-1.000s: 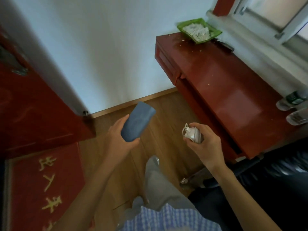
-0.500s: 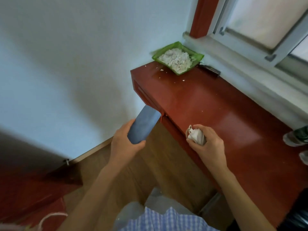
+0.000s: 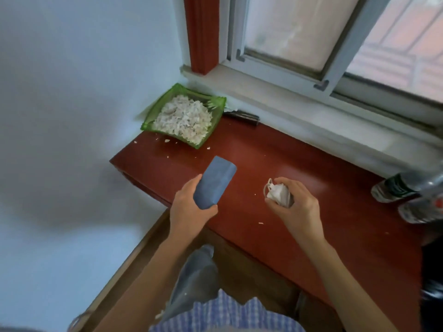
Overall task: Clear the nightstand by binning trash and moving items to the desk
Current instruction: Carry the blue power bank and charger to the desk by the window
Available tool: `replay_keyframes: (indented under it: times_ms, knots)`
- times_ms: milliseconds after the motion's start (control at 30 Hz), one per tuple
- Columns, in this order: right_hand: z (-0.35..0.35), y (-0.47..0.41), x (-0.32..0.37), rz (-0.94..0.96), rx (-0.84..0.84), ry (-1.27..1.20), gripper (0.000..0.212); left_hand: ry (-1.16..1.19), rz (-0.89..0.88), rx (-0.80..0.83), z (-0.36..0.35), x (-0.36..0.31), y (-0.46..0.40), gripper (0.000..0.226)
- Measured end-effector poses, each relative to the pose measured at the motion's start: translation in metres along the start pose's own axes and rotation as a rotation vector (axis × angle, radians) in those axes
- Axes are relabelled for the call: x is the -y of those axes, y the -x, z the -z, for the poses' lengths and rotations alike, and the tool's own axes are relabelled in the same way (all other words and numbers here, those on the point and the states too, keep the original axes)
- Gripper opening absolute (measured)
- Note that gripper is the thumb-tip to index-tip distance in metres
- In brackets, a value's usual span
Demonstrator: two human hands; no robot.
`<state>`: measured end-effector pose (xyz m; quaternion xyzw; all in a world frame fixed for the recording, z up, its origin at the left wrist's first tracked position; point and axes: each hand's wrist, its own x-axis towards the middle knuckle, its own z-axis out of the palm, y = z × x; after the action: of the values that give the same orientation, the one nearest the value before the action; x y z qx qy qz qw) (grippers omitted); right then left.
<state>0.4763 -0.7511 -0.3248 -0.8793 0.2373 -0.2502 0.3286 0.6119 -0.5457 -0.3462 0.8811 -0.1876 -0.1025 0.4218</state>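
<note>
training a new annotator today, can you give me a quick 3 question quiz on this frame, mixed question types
1. True or false: the left hand grips a blue case.
2. Multiple choice: the right hand holds (a) a plastic bottle, (b) a bunched white cable, (c) nothing.
3. Fill in: the green tray of white scraps sits at the desk's far corner, next to the ____.

Key: 1 true. 2 b. 3 wall, just under the window sill.
</note>
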Motion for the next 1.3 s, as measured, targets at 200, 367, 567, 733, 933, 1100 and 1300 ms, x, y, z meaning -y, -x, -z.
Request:
replay_keyframes:
  times_ms: [200, 367, 567, 733, 933, 1100, 1300]
  knots:
    - [-0.028, -0.060, 0.000, -0.156, -0.086, 0.070, 0.043, 0.027, -0.077, 0.131, -0.008, -0.003, -0.101, 0.086]
    - [-0.047, -0.087, -0.006, -0.271, -0.126, 0.099, 0.043, 0.031, -0.089, 0.212, -0.031, -0.014, -0.160, 0.084]
    - [-0.059, -0.097, -0.026, -0.347, -0.143, 0.110, 0.043, -0.011, -0.034, 0.173, -0.079, -0.016, -0.197, 0.080]
    - [-0.065, -0.104, -0.044, -0.387, -0.102, 0.097, 0.043, -0.048, 0.027, 0.137, -0.109, -0.014, -0.214, 0.078]
    - [-0.069, -0.108, -0.059, -0.434, -0.088, 0.118, 0.043, -0.055, 0.051, 0.105, -0.128, 0.000, -0.234, 0.077]
    - [-0.068, -0.107, -0.065, -0.445, -0.073, 0.138, 0.044, -0.059, 0.039, 0.097, -0.136, 0.010, -0.244, 0.077]
    - [-0.066, -0.108, -0.070, -0.466, -0.076, 0.154, 0.043, -0.145, 0.018, 0.103, -0.143, 0.011, -0.250, 0.075]
